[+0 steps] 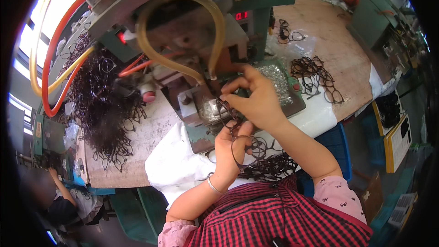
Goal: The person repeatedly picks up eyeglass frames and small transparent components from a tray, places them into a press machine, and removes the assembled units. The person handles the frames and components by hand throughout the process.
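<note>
My left hand holds a dark eyeglass frame by its rim, just below the machine's work block. My right hand reaches over it with fingers pinched on the upper part of the same frame, held against the metal fixture of a green bench machine. A bracelet sits on my left wrist. More dark frames lie heaped near my lap on a white cloth.
A large pile of dark frames covers the bench at left, a smaller pile lies at right. Orange, yellow and tan hoses loop off the machine. A tray of small silver parts sits behind my right hand. Another person sits at lower left.
</note>
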`<state>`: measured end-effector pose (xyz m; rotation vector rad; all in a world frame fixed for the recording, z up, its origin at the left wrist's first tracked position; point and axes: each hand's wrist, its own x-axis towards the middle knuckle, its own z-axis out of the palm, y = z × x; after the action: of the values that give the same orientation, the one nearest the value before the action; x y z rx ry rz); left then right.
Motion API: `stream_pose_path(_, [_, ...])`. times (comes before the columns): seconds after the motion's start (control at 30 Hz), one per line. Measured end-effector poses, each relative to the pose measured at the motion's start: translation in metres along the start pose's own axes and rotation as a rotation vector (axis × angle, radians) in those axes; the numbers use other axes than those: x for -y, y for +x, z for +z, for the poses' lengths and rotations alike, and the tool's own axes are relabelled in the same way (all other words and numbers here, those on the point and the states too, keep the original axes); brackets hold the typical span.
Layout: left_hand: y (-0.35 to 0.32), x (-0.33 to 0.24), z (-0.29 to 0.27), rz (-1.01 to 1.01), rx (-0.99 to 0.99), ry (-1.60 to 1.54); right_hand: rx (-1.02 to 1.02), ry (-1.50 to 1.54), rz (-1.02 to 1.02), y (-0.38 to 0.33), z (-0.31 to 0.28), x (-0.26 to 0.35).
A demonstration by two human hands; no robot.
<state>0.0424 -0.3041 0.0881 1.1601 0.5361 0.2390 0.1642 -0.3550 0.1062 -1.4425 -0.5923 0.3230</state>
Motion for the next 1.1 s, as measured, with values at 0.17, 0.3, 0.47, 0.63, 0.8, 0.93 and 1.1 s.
stream_pose_path(0.17, [-0.018,0.030,-0.039,0.272,0.049,0.209,0.048,0.183,-0.064,-0.004,0.013,0.009])
stream_pose_path(0.3, [-0.035,-0.009,-0.076,0.527,0.123,0.207,0.019,0.251,0.096,-0.016,0.015,0.022])
stream_pose_path(0.47, [-0.005,-0.112,-0.073,1.038,-0.331,0.778,0.108,0.462,0.230,-0.031,0.002,0.049])
stream_pose_path(0.63, [-0.019,-0.108,-0.073,0.763,0.021,0.257,0.148,0.209,-0.009,-0.030,-0.006,0.036])
stream_pose_path(0.8, [-0.028,-0.084,-0.048,-0.286,0.495,0.078,-0.312,-1.079,-0.333,-0.017,-0.065,-0.036])
stream_pose_path(0.93, [-0.002,-0.071,-0.030,-0.453,0.392,-0.110,-0.384,-1.223,-0.286,-0.020,-0.083,-0.086])
stream_pose_path(1.1, [0.000,-0.065,-0.033,-0.448,0.379,-0.156,-0.425,-0.902,-0.281,-0.007,-0.091,-0.071])
